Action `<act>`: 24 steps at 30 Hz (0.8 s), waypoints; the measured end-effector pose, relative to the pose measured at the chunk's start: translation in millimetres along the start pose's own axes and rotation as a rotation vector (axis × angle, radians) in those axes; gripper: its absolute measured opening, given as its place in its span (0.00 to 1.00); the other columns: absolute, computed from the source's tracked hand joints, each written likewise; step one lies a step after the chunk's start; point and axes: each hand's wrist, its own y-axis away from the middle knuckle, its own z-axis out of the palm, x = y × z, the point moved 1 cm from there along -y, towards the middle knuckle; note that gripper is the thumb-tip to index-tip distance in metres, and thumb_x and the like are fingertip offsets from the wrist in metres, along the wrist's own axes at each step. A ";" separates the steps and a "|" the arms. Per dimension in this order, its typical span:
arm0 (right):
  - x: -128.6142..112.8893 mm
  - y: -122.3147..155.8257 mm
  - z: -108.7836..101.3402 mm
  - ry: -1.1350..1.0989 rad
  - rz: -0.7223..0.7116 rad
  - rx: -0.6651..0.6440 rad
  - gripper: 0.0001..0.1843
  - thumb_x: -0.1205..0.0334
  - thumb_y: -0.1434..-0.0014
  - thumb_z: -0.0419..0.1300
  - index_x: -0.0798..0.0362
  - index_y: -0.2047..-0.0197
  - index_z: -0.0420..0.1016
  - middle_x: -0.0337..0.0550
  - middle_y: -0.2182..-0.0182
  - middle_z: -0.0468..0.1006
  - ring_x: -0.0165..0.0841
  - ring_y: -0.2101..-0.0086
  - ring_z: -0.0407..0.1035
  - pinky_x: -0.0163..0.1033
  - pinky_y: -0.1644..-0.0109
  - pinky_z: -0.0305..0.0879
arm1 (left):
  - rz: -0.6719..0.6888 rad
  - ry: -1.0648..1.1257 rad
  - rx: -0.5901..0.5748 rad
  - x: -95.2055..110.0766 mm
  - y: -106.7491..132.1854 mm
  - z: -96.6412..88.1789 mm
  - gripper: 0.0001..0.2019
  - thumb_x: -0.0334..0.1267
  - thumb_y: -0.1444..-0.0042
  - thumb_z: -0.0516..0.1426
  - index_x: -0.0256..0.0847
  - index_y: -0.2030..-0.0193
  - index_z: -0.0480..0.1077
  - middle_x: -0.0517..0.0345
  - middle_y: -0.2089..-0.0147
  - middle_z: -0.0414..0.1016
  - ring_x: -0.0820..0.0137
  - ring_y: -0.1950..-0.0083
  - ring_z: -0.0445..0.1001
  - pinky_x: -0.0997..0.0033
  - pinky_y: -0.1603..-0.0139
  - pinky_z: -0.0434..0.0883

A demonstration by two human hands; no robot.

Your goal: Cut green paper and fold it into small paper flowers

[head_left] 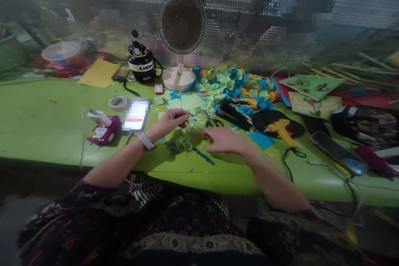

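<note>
My left hand, a white watch on its wrist, hovers over the middle of the green table with thumb and fingers pinched. What it holds, if anything, is too small to make out. Opposite it, my right hand has its fingers curled in, and their contents are hidden. Between and below the hands lie a light green folded paper piece and a dark blue twisted strip. Dark-handled scissors rest just beyond my right hand, among green paper scraps.
A white fan and a black bottle stand at the back, beside a heap of folded paper pieces. A black stapler-like tool, a yellow glue gun and a phone lie right. Left are a lit phone and a purple power strip.
</note>
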 end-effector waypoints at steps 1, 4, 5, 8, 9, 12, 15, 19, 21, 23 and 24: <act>-1.7 1.1 -1.4 -0.008 0.007 0.000 0.11 0.55 0.47 0.61 0.49 0.61 0.74 0.43 0.66 0.79 0.36 0.68 0.69 0.38 0.69 0.55 | -0.004 0.010 0.001 -0.4 0.0 0.1 0.11 0.43 0.45 0.62 0.38 0.61 0.79 0.55 0.67 0.76 0.76 0.71 0.73 0.72 0.65 0.75; -8.2 5.5 -2.1 0.020 -0.040 -0.056 0.11 0.54 0.48 0.62 0.50 0.63 0.74 0.43 0.66 0.80 0.36 0.68 0.70 0.38 0.70 0.53 | -0.013 0.034 0.004 -0.9 0.4 0.4 0.10 0.42 0.45 0.63 0.37 0.61 0.78 0.55 0.66 0.77 0.76 0.71 0.72 0.72 0.65 0.75; -10.0 6.9 -1.0 0.050 -0.068 -0.089 0.10 0.55 0.48 0.62 0.50 0.63 0.74 0.43 0.67 0.80 0.36 0.69 0.70 0.38 0.70 0.52 | -0.012 0.034 0.003 -0.6 0.6 0.5 0.10 0.42 0.45 0.63 0.37 0.61 0.78 0.55 0.66 0.77 0.76 0.71 0.72 0.72 0.64 0.75; -7.5 7.3 2.6 0.135 -0.043 -0.126 0.07 0.61 0.48 0.59 0.51 0.64 0.74 0.46 0.68 0.80 0.37 0.69 0.70 0.39 0.71 0.48 | -0.008 0.021 0.001 0.2 1.1 0.7 0.10 0.42 0.45 0.63 0.37 0.62 0.78 0.55 0.66 0.78 0.77 0.72 0.72 0.73 0.65 0.74; -3.4 5.8 2.8 0.154 0.002 -0.119 0.07 0.62 0.47 0.58 0.52 0.63 0.74 0.47 0.68 0.80 0.38 0.68 0.70 0.39 0.71 0.48 | -0.007 0.016 0.002 0.2 1.2 0.7 0.10 0.42 0.45 0.63 0.37 0.62 0.78 0.55 0.67 0.77 0.77 0.72 0.72 0.73 0.65 0.74; 14.5 -2.3 0.4 0.121 0.155 -0.047 0.10 0.61 0.45 0.57 0.54 0.60 0.74 0.50 0.67 0.80 0.39 0.68 0.70 0.38 0.70 0.49 | -0.006 0.013 -0.001 -1.4 0.7 0.8 0.12 0.44 0.45 0.64 0.36 0.62 0.78 0.55 0.69 0.77 0.77 0.72 0.72 0.74 0.66 0.74; 29.1 -11.7 -1.8 -0.103 0.265 0.125 0.11 0.61 0.42 0.52 0.53 0.58 0.73 0.47 0.68 0.79 0.37 0.70 0.68 0.38 0.69 0.53 | 0.004 0.004 -0.015 -3.3 0.0 1.5 0.13 0.44 0.44 0.63 0.35 0.60 0.78 0.55 0.69 0.77 0.77 0.72 0.73 0.75 0.67 0.73; 24.5 -17.9 3.9 -0.589 0.195 0.467 0.10 0.56 0.43 0.54 0.53 0.63 0.70 0.42 0.70 0.76 0.34 0.71 0.66 0.37 0.67 0.59 | 0.024 -0.015 -0.071 -0.8 1.6 4.8 0.10 0.39 0.41 0.62 0.34 0.59 0.78 0.55 0.69 0.78 0.77 0.72 0.73 0.77 0.68 0.73; 14.7 -16.9 8.5 -0.755 0.124 0.606 0.14 0.50 0.43 0.58 0.52 0.62 0.70 0.40 0.71 0.74 0.33 0.71 0.66 0.37 0.67 0.60 | 0.034 -0.033 -0.125 2.0 3.6 7.5 0.09 0.38 0.41 0.61 0.33 0.60 0.78 0.55 0.69 0.77 0.77 0.72 0.73 0.77 0.67 0.73; 5.4 -14.9 12.2 -0.790 0.058 0.662 0.16 0.47 0.42 0.58 0.52 0.64 0.70 0.39 0.72 0.72 0.32 0.71 0.65 0.37 0.66 0.59 | 0.038 -0.054 -0.161 3.8 5.3 9.8 0.08 0.37 0.41 0.61 0.33 0.60 0.78 0.55 0.69 0.77 0.77 0.72 0.73 0.76 0.68 0.73; 2.1 -14.0 13.6 -0.784 0.032 0.667 0.16 0.46 0.41 0.58 0.51 0.66 0.70 0.39 0.73 0.71 0.32 0.71 0.64 0.38 0.66 0.59 | 0.036 -0.058 -0.166 4.0 5.7 10.5 0.08 0.37 0.41 0.61 0.33 0.60 0.78 0.55 0.69 0.77 0.77 0.72 0.73 0.76 0.68 0.73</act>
